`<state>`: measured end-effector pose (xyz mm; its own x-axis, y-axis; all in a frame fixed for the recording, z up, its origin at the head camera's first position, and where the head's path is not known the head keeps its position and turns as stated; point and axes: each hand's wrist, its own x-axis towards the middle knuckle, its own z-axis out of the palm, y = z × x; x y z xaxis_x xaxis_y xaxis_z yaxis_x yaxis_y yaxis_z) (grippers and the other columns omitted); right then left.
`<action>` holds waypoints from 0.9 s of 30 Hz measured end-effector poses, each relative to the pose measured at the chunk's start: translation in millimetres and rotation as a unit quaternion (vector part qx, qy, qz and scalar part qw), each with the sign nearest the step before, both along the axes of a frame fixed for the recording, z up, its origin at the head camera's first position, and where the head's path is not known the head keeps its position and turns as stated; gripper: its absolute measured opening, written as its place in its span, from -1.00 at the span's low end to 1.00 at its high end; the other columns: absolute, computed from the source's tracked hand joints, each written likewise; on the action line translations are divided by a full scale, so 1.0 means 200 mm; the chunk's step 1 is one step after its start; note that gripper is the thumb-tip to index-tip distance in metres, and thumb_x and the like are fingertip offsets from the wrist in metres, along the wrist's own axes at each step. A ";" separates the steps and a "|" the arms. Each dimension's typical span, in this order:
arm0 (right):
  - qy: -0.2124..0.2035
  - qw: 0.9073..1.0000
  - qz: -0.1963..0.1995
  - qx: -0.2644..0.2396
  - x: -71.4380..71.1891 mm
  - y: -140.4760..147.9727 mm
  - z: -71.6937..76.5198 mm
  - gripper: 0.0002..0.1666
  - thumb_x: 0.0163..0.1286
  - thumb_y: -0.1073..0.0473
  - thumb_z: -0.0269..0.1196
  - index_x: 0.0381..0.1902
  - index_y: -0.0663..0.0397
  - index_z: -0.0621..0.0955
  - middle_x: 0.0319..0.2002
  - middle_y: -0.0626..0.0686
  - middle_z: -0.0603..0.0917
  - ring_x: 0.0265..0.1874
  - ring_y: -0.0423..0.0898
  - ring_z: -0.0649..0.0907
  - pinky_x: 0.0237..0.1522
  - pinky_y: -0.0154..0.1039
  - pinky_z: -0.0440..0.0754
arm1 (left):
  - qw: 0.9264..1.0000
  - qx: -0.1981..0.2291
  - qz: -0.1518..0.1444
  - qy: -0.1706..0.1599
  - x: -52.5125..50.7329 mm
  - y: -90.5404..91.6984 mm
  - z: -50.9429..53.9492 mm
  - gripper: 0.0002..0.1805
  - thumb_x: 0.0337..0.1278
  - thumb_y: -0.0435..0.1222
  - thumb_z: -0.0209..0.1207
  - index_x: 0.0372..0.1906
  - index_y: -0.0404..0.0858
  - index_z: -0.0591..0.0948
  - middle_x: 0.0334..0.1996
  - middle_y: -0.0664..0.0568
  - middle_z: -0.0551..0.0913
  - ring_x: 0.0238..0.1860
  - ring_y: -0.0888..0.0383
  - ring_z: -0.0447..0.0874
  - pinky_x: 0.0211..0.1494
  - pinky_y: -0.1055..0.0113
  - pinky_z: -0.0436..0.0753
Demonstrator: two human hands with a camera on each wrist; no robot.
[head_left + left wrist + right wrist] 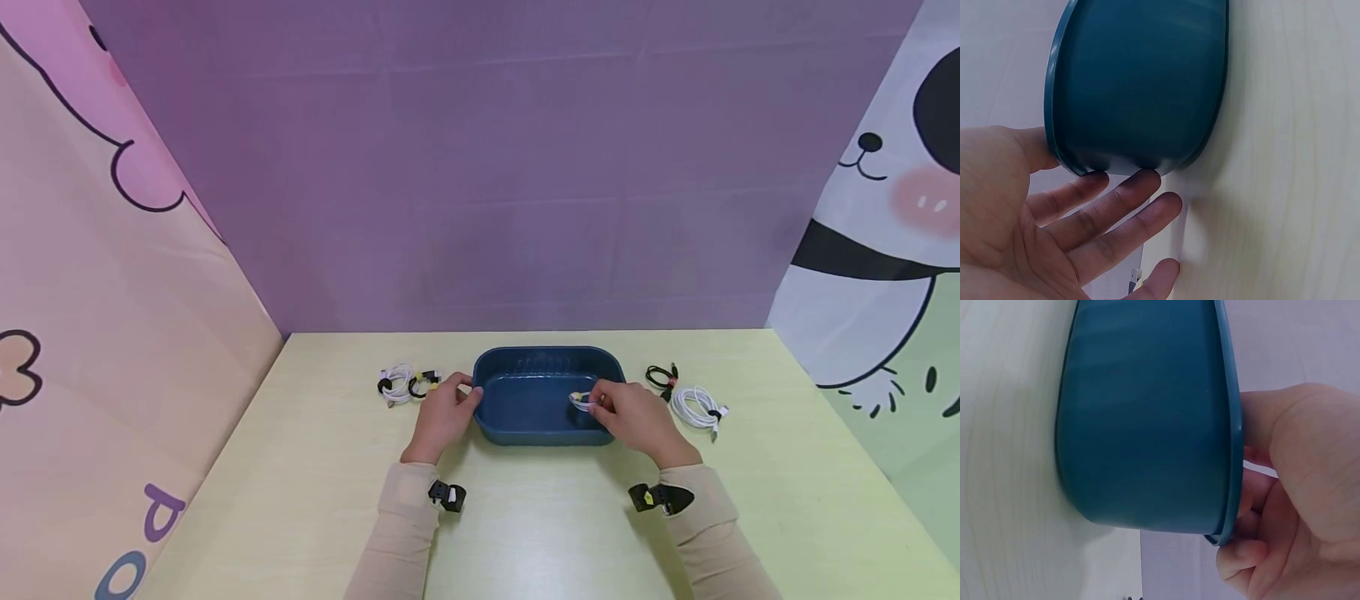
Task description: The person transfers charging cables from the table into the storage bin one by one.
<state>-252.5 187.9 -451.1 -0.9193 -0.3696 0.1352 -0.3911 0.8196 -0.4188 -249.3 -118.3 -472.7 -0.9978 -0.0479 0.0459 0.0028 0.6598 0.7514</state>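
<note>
On a pale table, we see the left hand pinching the end of a blue basin, fingers spread — while the right hand clamps its fingertips on a coiled white cable inside, toward the right.

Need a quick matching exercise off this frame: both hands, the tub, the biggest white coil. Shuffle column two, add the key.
1. Left hand
2. Right hand
3. Tub
4. Biggest white coil

A. lies on the table, right of the tub
B. pinches a small white cable bundle
C. grips the tub's rim
D. dark blue, open on top

Pairs: 1-C, 2-B, 3-D, 4-A
</note>
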 end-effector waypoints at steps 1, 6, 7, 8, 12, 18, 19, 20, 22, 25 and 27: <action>0.000 1.000 -0.002 0.002 0.00 0.00 0.00 -0.95 0.41 0.14 0.33 -0.25 -0.06 0.65 -0.57 -0.14 0.56 -0.60 -0.19 0.44 -0.55 -0.26 0.32 | 1.000 0.000 -0.001 0.001 0.00 0.00 0.00 -0.64 0.47 -0.12 0.15 0.17 -0.23 0.61 -0.33 -0.06 0.71 -0.39 0.10 0.57 -0.32 0.31 0.50; -0.003 1.000 -0.003 0.011 0.00 0.00 -0.01 -0.94 0.40 0.12 0.33 -0.25 -0.05 0.66 -0.55 -0.15 0.58 -0.59 -0.19 0.46 -0.54 -0.27 0.33 | 1.000 0.001 -0.002 0.003 0.00 0.00 -0.01 -0.65 0.47 -0.12 0.16 0.16 -0.23 0.62 -0.34 -0.06 0.71 -0.40 0.10 0.57 -0.32 0.31 0.50; -0.004 1.000 -0.003 0.013 -0.01 0.00 -0.01 -0.94 0.40 0.12 0.33 -0.25 -0.05 0.66 -0.55 -0.15 0.59 -0.59 -0.19 0.46 -0.54 -0.27 0.34 | 1.000 0.001 -0.001 0.003 -0.01 0.00 -0.01 -0.65 0.47 -0.12 0.16 0.16 -0.23 0.62 -0.34 -0.06 0.71 -0.40 0.10 0.57 -0.32 0.31 0.50; -0.005 1.000 -0.003 0.014 -0.01 0.00 -0.02 -0.93 0.40 0.11 0.33 -0.25 -0.05 0.66 -0.54 -0.15 0.59 -0.58 -0.18 0.46 -0.53 -0.26 0.34 | 1.000 0.000 -0.001 0.004 -0.01 0.00 -0.01 -0.65 0.47 -0.12 0.16 0.16 -0.23 0.62 -0.33 -0.06 0.71 -0.40 0.10 0.58 -0.32 0.31 0.50; -0.008 1.000 -0.004 0.023 -0.01 -0.01 -0.02 -0.94 0.39 0.11 0.34 -0.27 -0.08 0.66 -0.54 -0.16 0.60 -0.57 -0.18 0.46 -0.53 -0.26 0.35 | 1.000 0.001 0.000 0.002 -0.01 0.00 -0.02 -0.63 0.47 -0.11 0.16 0.18 -0.23 0.61 -0.33 -0.06 0.71 -0.39 0.10 0.58 -0.32 0.31 0.51; -0.014 0.999 -0.008 0.031 -0.01 -0.01 -0.02 -0.95 0.39 0.12 0.34 -0.27 -0.09 0.66 -0.55 -0.16 0.58 -0.60 -0.18 0.45 -0.55 -0.26 0.33 | 1.000 0.001 -0.003 0.003 -0.01 0.00 -0.03 -0.63 0.47 -0.11 0.16 0.18 -0.24 0.61 -0.33 -0.05 0.71 -0.39 0.11 0.58 -0.33 0.31 0.51; -0.014 0.999 -0.009 0.031 -0.01 -0.01 -0.02 -0.95 0.39 0.12 0.34 -0.27 -0.08 0.67 -0.55 -0.15 0.58 -0.60 -0.18 0.45 -0.56 -0.26 0.33 | 1.000 0.002 -0.003 0.002 -0.02 0.00 -0.03 -0.63 0.47 -0.11 0.16 0.18 -0.23 0.61 -0.33 -0.05 0.71 -0.39 0.11 0.57 -0.34 0.32 0.51; -0.013 0.999 -0.009 0.032 -0.01 -0.01 -0.02 -0.95 0.39 0.12 0.34 -0.27 -0.08 0.66 -0.56 -0.15 0.59 -0.60 -0.18 0.45 -0.56 -0.26 0.33 | 1.000 0.002 -0.003 0.002 -0.02 0.00 -0.04 -0.63 0.47 -0.11 0.16 0.18 -0.23 0.61 -0.33 -0.05 0.70 -0.39 0.11 0.57 -0.34 0.32 0.51; -0.011 0.999 -0.008 0.034 -0.01 -0.01 -0.02 -0.96 0.39 0.13 0.34 -0.27 -0.08 0.67 -0.55 -0.15 0.59 -0.60 -0.18 0.45 -0.56 -0.26 0.33 | 1.000 0.004 -0.002 0.000 -0.02 0.00 -0.04 -0.63 0.47 -0.11 0.16 0.18 -0.23 0.61 -0.34 -0.05 0.70 -0.39 0.10 0.57 -0.33 0.32 0.50; -0.012 0.999 -0.009 0.035 -0.01 -0.01 -0.02 -0.96 0.39 0.13 0.34 -0.27 -0.08 0.67 -0.54 -0.15 0.60 -0.60 -0.18 0.45 -0.56 -0.26 0.33 | 1.000 0.003 0.000 -0.002 -0.02 0.01 -0.04 -0.62 0.47 -0.10 0.16 0.19 -0.23 0.61 -0.34 -0.05 0.69 -0.39 0.10 0.56 -0.33 0.32 0.50; -0.013 0.999 -0.009 0.037 -0.01 -0.01 -0.02 -0.96 0.39 0.13 0.34 -0.28 -0.08 0.67 -0.54 -0.15 0.60 -0.60 -0.18 0.45 -0.56 -0.26 0.32 | 1.000 0.003 -0.001 -0.001 -0.02 0.01 -0.04 -0.63 0.48 -0.11 0.15 0.19 -0.23 0.61 -0.33 -0.05 0.69 -0.39 0.10 0.56 -0.33 0.32 0.49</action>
